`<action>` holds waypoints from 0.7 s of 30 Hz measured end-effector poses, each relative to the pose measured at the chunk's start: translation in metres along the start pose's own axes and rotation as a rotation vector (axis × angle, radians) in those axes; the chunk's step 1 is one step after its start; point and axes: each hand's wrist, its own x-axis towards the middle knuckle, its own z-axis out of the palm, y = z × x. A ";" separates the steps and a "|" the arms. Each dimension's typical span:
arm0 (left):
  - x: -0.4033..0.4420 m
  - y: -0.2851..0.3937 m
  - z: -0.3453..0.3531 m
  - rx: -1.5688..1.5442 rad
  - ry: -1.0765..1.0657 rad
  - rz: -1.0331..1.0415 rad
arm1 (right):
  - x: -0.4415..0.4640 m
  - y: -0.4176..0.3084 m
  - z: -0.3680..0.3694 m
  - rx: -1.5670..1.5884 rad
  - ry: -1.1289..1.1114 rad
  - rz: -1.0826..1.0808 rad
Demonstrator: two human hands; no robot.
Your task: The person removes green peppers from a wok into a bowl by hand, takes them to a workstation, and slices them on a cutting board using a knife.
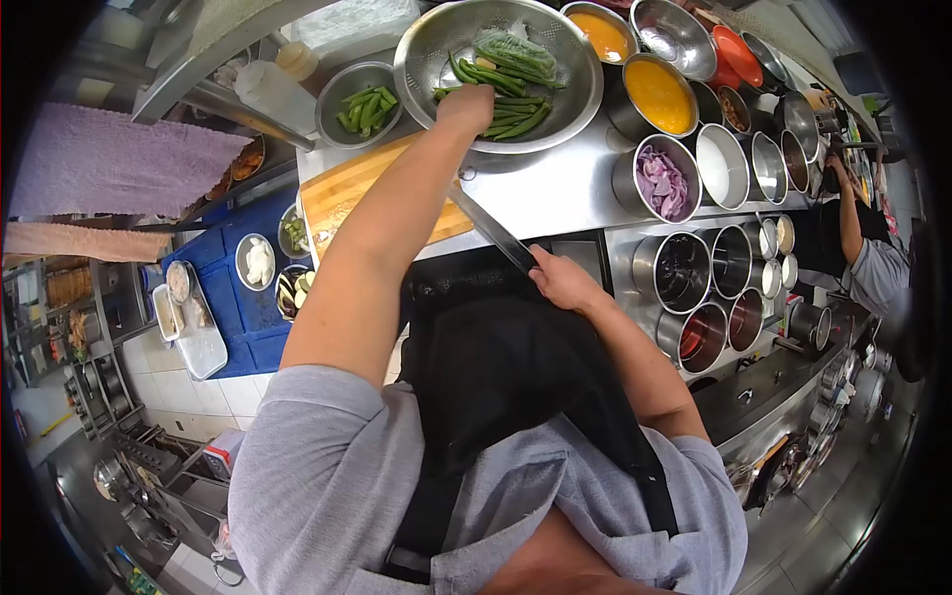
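Note:
My left hand (466, 107) reaches into a large steel colander (416, 84), its fingers curled down among long green pods (521, 117). Whatever those fingers grip is hidden under the hand. A clear plastic bag of greens (516, 55) lies in the same colander. In my right hand (563, 278) is a kitchen knife (496, 235), held by its handle near my apron, the blade slanting up to the left over the counter edge. Beneath my left forearm lies a wooden cutting board (342, 188). Cut green pieces fill part of a small steel bowl (332, 114) beside the colander.
To the right stand steel pots of sliced purple onion (662, 183), orange-yellow liquid (658, 94) and white contents (721, 167). Dark-filled pots (672, 273) sit lower down. At left, bowls rest on a blue surface (213, 317). Another person's arm (850, 213) shows far right.

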 end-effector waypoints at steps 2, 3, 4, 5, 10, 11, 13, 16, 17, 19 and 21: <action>-0.029 0.000 -0.033 -0.034 0.096 0.004 | 0.003 0.004 0.004 -0.009 -0.006 0.010; -0.045 -0.010 -0.042 -0.087 0.245 0.062 | 0.005 0.011 0.008 -0.013 0.021 -0.024; -0.061 -0.024 -0.051 -0.140 0.395 0.119 | 0.006 0.016 0.011 -0.019 0.048 -0.059; -0.079 -0.037 -0.066 -0.237 0.464 0.141 | 0.006 0.018 0.012 -0.016 0.047 -0.065; -0.161 -0.089 -0.116 -0.987 0.740 0.163 | 0.009 -0.001 0.005 -0.069 0.034 -0.017; -0.173 -0.094 -0.121 -1.116 0.763 0.152 | 0.010 -0.011 0.003 -0.078 0.016 -0.027; -0.175 -0.127 -0.101 -1.012 0.753 0.110 | 0.016 -0.029 -0.002 -0.106 -0.050 -0.064; -0.184 -0.165 -0.046 -0.711 0.750 -0.009 | 0.030 -0.043 0.008 -0.126 -0.097 -0.169; -0.194 -0.169 -0.030 -0.642 0.752 -0.059 | 0.035 -0.045 0.010 -0.132 -0.099 -0.172; -0.211 -0.179 0.004 -0.647 0.706 -0.199 | 0.040 -0.051 0.014 -0.148 -0.112 -0.141; -0.217 -0.183 0.038 -0.682 0.632 -0.181 | 0.039 -0.051 0.011 -0.134 -0.149 -0.097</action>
